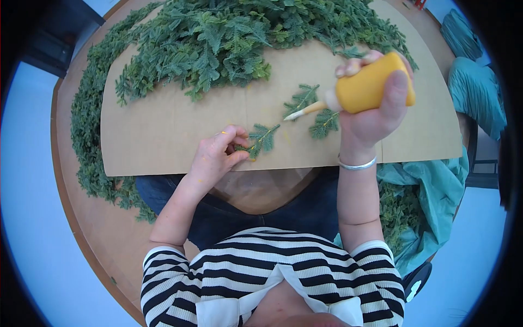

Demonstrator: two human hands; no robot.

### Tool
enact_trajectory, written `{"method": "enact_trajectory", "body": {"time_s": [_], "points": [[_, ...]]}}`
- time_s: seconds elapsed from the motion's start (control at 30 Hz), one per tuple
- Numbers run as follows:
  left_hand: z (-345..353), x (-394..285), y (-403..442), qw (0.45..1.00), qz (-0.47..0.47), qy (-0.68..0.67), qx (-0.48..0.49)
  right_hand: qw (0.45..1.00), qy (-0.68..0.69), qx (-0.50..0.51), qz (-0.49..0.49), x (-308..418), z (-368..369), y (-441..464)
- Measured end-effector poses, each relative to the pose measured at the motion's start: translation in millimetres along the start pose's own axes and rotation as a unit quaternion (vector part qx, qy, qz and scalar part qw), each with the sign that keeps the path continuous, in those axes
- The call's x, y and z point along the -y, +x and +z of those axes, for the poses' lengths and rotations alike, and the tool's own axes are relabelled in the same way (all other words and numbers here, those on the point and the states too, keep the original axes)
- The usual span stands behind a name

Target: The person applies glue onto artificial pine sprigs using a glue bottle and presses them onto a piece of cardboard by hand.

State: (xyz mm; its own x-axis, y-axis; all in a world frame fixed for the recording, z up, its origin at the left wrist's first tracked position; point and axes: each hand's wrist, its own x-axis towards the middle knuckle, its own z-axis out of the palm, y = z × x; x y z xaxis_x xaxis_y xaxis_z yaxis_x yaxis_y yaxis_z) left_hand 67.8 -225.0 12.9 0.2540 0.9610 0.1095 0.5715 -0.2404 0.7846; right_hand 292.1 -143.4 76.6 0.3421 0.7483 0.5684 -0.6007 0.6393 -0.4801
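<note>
My left hand (pixel 218 153) pinches the stem end of a small green fir sprig (pixel 265 137) just above the near edge of the cardboard-covered table. In my right hand (pixel 376 120) is a yellow squeeze bottle (pixel 370 84), tilted so that its long nozzle (pixel 305 111) points down and to the left. The whitish nozzle tip is near the sprig's outer end, apart from it. Two more sprigs lie under and beside the nozzle: one fir sprig (pixel 303 97) behind it and another fir sprig (pixel 324 124) in front. Yellow smears mark my left fingers.
A large heap of fir sprigs (pixel 218 43) covers the back of the brown table surface (pixel 163 131). More greenery (pixel 87 120) is piled on the floor at the left. Green plastic sacks (pixel 430 185) lie at the right, one with greenery beside my leg.
</note>
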Motion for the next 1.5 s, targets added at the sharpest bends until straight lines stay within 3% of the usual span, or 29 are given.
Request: {"method": "enact_trajectory", "body": {"time_s": [0.2,0.27,0.3,0.37,0.5,0.57,0.63,0.73,0.83,0.9,0.93,1.0,1.07,1.1,1.17,1.2,1.23,1.27,1.33,1.4,1.47,1.5], "points": [[2,-4,-1,1.000,-0.014,0.004,-0.002,0.998,-0.056,0.012,0.009,-4,-11,-7],[2,-4,1,1.000,-0.005,0.004,-0.002,0.990,-0.130,-0.028,-0.045,0,-20,-1],[1,-5,2,1.000,-0.009,0.006,0.012,0.990,-0.129,-0.031,-0.049,7,-21,1],[1,-10,9,1.000,-0.011,0.009,0.022,1.000,-0.004,-0.024,-0.020,27,-18,5],[25,-30,57,0.991,0.119,0.057,-0.036,0.997,0.066,0.000,0.026,65,-20,11],[44,-30,87,0.971,0.232,0.052,-0.021,0.997,0.078,-0.003,-0.016,79,-24,14],[74,-39,112,0.958,0.285,-0.005,0.023,0.998,0.061,-0.004,-0.027,90,-26,15],[102,-59,123,0.955,0.293,-0.029,0.032,0.998,0.029,-0.017,-0.051,107,-34,17],[72,-83,113,0.948,0.307,-0.034,-0.078,0.994,-0.003,-0.040,-0.100,131,-47,19],[28,-52,116,0.881,0.364,0.147,-0.265,0.994,-0.010,-0.037,-0.105,144,-57,18],[7,-42,115,0.890,0.253,0.218,-0.311,0.994,-0.016,-0.027,-0.102,147,-62,15],[-22,-12,127,0.915,0.155,0.200,-0.313,0.995,0.022,-0.032,-0.090,136,-60,9],[-36,-11,139,0.845,0.297,0.308,-0.321,0.994,0.067,-0.026,-0.077,119,-51,6],[-41,-17,149,0.842,0.300,0.312,-0.321,0.995,0.073,-0.032,-0.053,110,-47,3],[-45,-38,167,0.798,0.413,0.397,-0.188,0.997,0.074,-0.012,-0.017,98,-40,0],[-44,-38,175,0.798,0.412,0.396,-0.192,0.997,0.073,-0.008,-0.016,94,-37,-3],[-43,-41,180,0.810,0.285,0.510,-0.044,0.997,0.067,-0.017,-0.014,92,-34,-6],[-43,-44,184,0.783,0.144,0.597,0.103,0.998,0.061,-0.022,-0.013,92,-33,-5],[-48,-43,181,0.787,0.095,0.593,0.140,0.999,0.046,0.007,-0.014,102,-40,-6],[-67,-26,169,0.871,0.221,0.437,0.046,0.999,0.033,0.023,-0.015,113,-49,-5],[-80,-32,156,0.963,0.212,0.134,-0.100,0.998,0.042,0.040,-0.004,122,-54,-4],[-90,-41,149,0.940,0.244,0.160,-0.177,0.996,0.066,0.057,0.003,122,-54,-1]]}}
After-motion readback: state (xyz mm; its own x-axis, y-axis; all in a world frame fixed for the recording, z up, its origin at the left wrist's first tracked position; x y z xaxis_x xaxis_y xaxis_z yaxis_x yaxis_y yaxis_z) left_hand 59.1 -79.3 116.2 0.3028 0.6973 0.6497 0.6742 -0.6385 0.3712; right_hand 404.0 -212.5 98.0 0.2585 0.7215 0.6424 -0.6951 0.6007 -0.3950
